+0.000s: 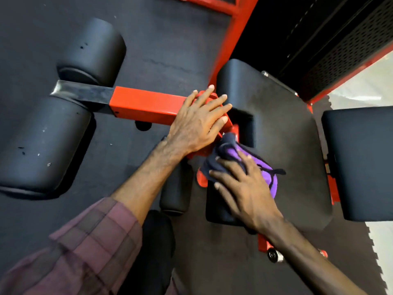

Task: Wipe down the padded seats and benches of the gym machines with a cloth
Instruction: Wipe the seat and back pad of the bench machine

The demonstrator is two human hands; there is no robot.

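right hand point(244, 184) is flat on the cloth point(238, 160), fingers spread and straight, pressing the dark and purple bundle onto the near front corner of the seat pad point(280, 145), right beside the notch cut into the pad's front edge. left hand point(197, 124) lies open too, fingers straight, resting on the red frame bar point(144, 105) where it meets that notch, just clear of the cloth (looks like bracing, nothing gripped). the two hands sit close together but not touching. most of the seat pad stretches away from the cloth toward the back pad point(359, 162) on its far side, so the long unwiped run lies outward from the right hand, and that hand is the nearer one to take it. the left is on the wrong side of the notch for it. two black foam rollers point(42, 141) sit at the bar's other end, well apart from the seat pad, nearer the left hand if they come next.
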